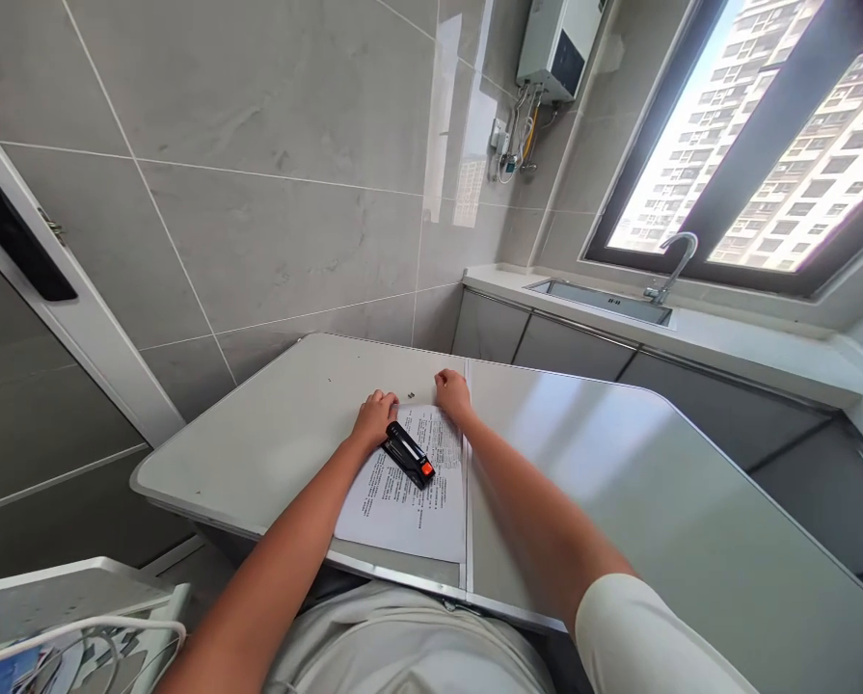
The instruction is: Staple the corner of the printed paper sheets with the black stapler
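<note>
A printed sheet of paper point(409, 496) lies on the grey folding table point(582, 453) in front of me. A black stapler point(408, 453) with an orange-red end rests on the sheet, slanting toward my left hand. My left hand point(374, 416) sits at the sheet's far left corner with its fingers curled, touching the stapler's far end. My right hand point(452, 392) rests at the sheet's far right corner, fingers bent down onto the paper. A small dark speck lies on the table between the hands.
A tiled wall stands behind the table. A counter with a sink point(597, 299) and tap point(673, 265) runs under the window at right. A water heater point(557, 43) hangs high on the wall. A white object with cables point(76, 627) sits at lower left.
</note>
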Tool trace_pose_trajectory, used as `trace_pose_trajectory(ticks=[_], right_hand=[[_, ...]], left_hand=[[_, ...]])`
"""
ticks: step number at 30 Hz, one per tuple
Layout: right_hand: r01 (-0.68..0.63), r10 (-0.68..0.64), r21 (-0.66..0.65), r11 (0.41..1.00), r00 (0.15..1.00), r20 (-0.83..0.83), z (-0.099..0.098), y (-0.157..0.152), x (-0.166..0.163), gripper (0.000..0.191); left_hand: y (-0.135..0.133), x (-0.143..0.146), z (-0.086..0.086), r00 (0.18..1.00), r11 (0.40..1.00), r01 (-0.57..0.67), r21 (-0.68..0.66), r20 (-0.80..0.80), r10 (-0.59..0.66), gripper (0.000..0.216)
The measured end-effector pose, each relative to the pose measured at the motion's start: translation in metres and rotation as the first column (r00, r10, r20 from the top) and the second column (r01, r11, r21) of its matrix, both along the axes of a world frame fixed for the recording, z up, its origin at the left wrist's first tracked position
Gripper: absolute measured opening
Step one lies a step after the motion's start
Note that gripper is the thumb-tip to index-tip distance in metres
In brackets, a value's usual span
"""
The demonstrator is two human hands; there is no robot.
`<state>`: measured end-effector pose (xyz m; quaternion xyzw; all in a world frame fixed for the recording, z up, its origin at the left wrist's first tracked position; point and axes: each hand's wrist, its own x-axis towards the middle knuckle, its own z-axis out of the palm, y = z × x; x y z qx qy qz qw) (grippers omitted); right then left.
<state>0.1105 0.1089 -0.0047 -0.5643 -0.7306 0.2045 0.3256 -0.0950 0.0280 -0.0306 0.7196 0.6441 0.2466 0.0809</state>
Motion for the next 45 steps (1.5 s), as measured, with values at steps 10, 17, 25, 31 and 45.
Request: trace_pose_trajectory(ticks=[10,17,25,31,45], right_hand=[[-0.072,0.068,-0.174,0.982,0.997,-0.030,-0.011,-0.071,0.068,0.042],[-0.011,0.016,-0.063,0.998,0.997,0.077,-0.031,-0.129,0.045,0.012],[0.008,-0.051,0.123,0.992,0.935,0.351,-0.018,-0.162,0.031,0.017],[0.104,-0.088,-0.016,0.994,0.902,0.423,-0.006,-0.161,0.022,0.020],[0.239,-0.201,-0.059,0.969,0.907,0.370,-0.007,-0.147,0.095,0.015]], left_hand=[[0.006,0.001,-0.005,0.990,0.998,-0.064,0.004,0.128,0.063,0.018],[0.005,-0.002,-0.004,0.988,0.999,-0.028,0.021,0.153,0.024,0.017],[0.009,-0.005,-0.007,0.955,0.993,-0.022,0.120,0.298,-0.015,0.024],[0.009,-0.003,-0.005,0.930,0.970,-0.018,0.242,0.359,-0.073,0.019],[0.001,0.009,-0.001,0.925,0.978,0.102,0.183,0.343,-0.161,0.023]])
